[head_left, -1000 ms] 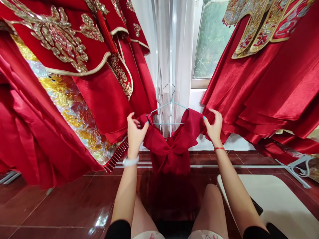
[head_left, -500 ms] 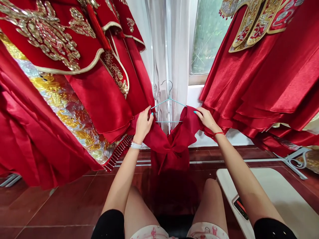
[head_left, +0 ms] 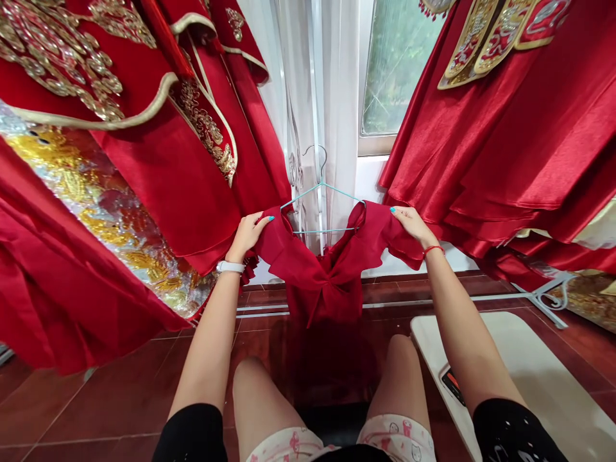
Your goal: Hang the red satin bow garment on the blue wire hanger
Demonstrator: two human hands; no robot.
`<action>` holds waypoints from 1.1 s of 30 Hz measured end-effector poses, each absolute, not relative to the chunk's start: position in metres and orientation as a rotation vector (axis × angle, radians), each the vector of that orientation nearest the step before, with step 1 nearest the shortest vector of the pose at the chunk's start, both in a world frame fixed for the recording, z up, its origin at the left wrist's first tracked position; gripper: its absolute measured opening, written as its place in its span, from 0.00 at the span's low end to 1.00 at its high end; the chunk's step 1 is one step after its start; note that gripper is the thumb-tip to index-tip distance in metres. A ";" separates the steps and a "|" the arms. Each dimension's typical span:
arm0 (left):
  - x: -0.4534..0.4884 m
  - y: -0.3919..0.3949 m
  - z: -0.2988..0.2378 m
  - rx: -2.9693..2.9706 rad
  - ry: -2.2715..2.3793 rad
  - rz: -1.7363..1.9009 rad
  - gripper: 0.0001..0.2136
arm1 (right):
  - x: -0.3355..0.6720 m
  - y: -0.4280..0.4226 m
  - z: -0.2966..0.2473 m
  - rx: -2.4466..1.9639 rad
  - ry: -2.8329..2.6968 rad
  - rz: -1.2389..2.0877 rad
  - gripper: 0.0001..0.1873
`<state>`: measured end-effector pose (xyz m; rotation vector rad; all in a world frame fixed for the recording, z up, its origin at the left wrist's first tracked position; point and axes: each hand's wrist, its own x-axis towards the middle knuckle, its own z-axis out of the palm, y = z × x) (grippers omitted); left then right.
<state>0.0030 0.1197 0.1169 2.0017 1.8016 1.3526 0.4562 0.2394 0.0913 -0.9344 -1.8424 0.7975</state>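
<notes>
A dark red dress with wide ruffled shoulders hangs on a thin light-blue hanger in front of me. Its skirt drops into shadow between my knees. My left hand pinches the outer edge of the left shoulder ruffle, thumb on top. On the other side my right hand grips the right shoulder ruffle, so the fabric is spread sideways between both hands. The hanger's shoulders and lower bar show through the open neckline, and its metal hook stands up bare in front of a white pole.
Embroidered red garments hang close on the left, and more red satin skirts on the right. A white stool with a phone on it stands by my right leg. Behind are a white curtain and a window.
My left hand has moved outward to the left, from near the hanger's end to the ruffle's outer edge. My right hand has shifted slightly outward. The shoulders are spread wider.
</notes>
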 end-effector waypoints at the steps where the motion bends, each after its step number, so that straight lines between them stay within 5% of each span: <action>1: 0.002 0.120 0.119 2.005 1.813 1.325 0.17 | 0.458 0.238 0.092 -0.946 -1.863 0.804 0.36; 4: 0.005 0.113 0.119 2.050 1.854 1.359 0.17 | 0.456 0.231 0.099 -0.915 -1.944 0.717 0.32; 8: 0.039 0.082 0.083 2.176 2.078 1.775 0.38 | 0.434 0.215 0.110 -0.837 -2.089 0.436 0.37; 13: 0.090 0.072 0.015 2.658 1.722 0.840 0.25 | 0.385 0.211 0.107 -1.054 -2.215 -0.021 0.39; 21: 0.100 0.094 -0.008 2.475 2.047 1.006 0.24 | 0.361 0.193 0.077 -1.191 -1.959 -0.180 0.40; 27: 0.116 0.049 -0.082 2.741 1.867 0.753 0.24 | 0.361 0.113 -0.029 -0.917 -2.300 -0.085 0.25; 33: 0.131 0.062 -0.055 2.698 2.056 0.756 0.29 | 0.348 0.113 -0.053 -0.981 -2.274 -0.047 0.26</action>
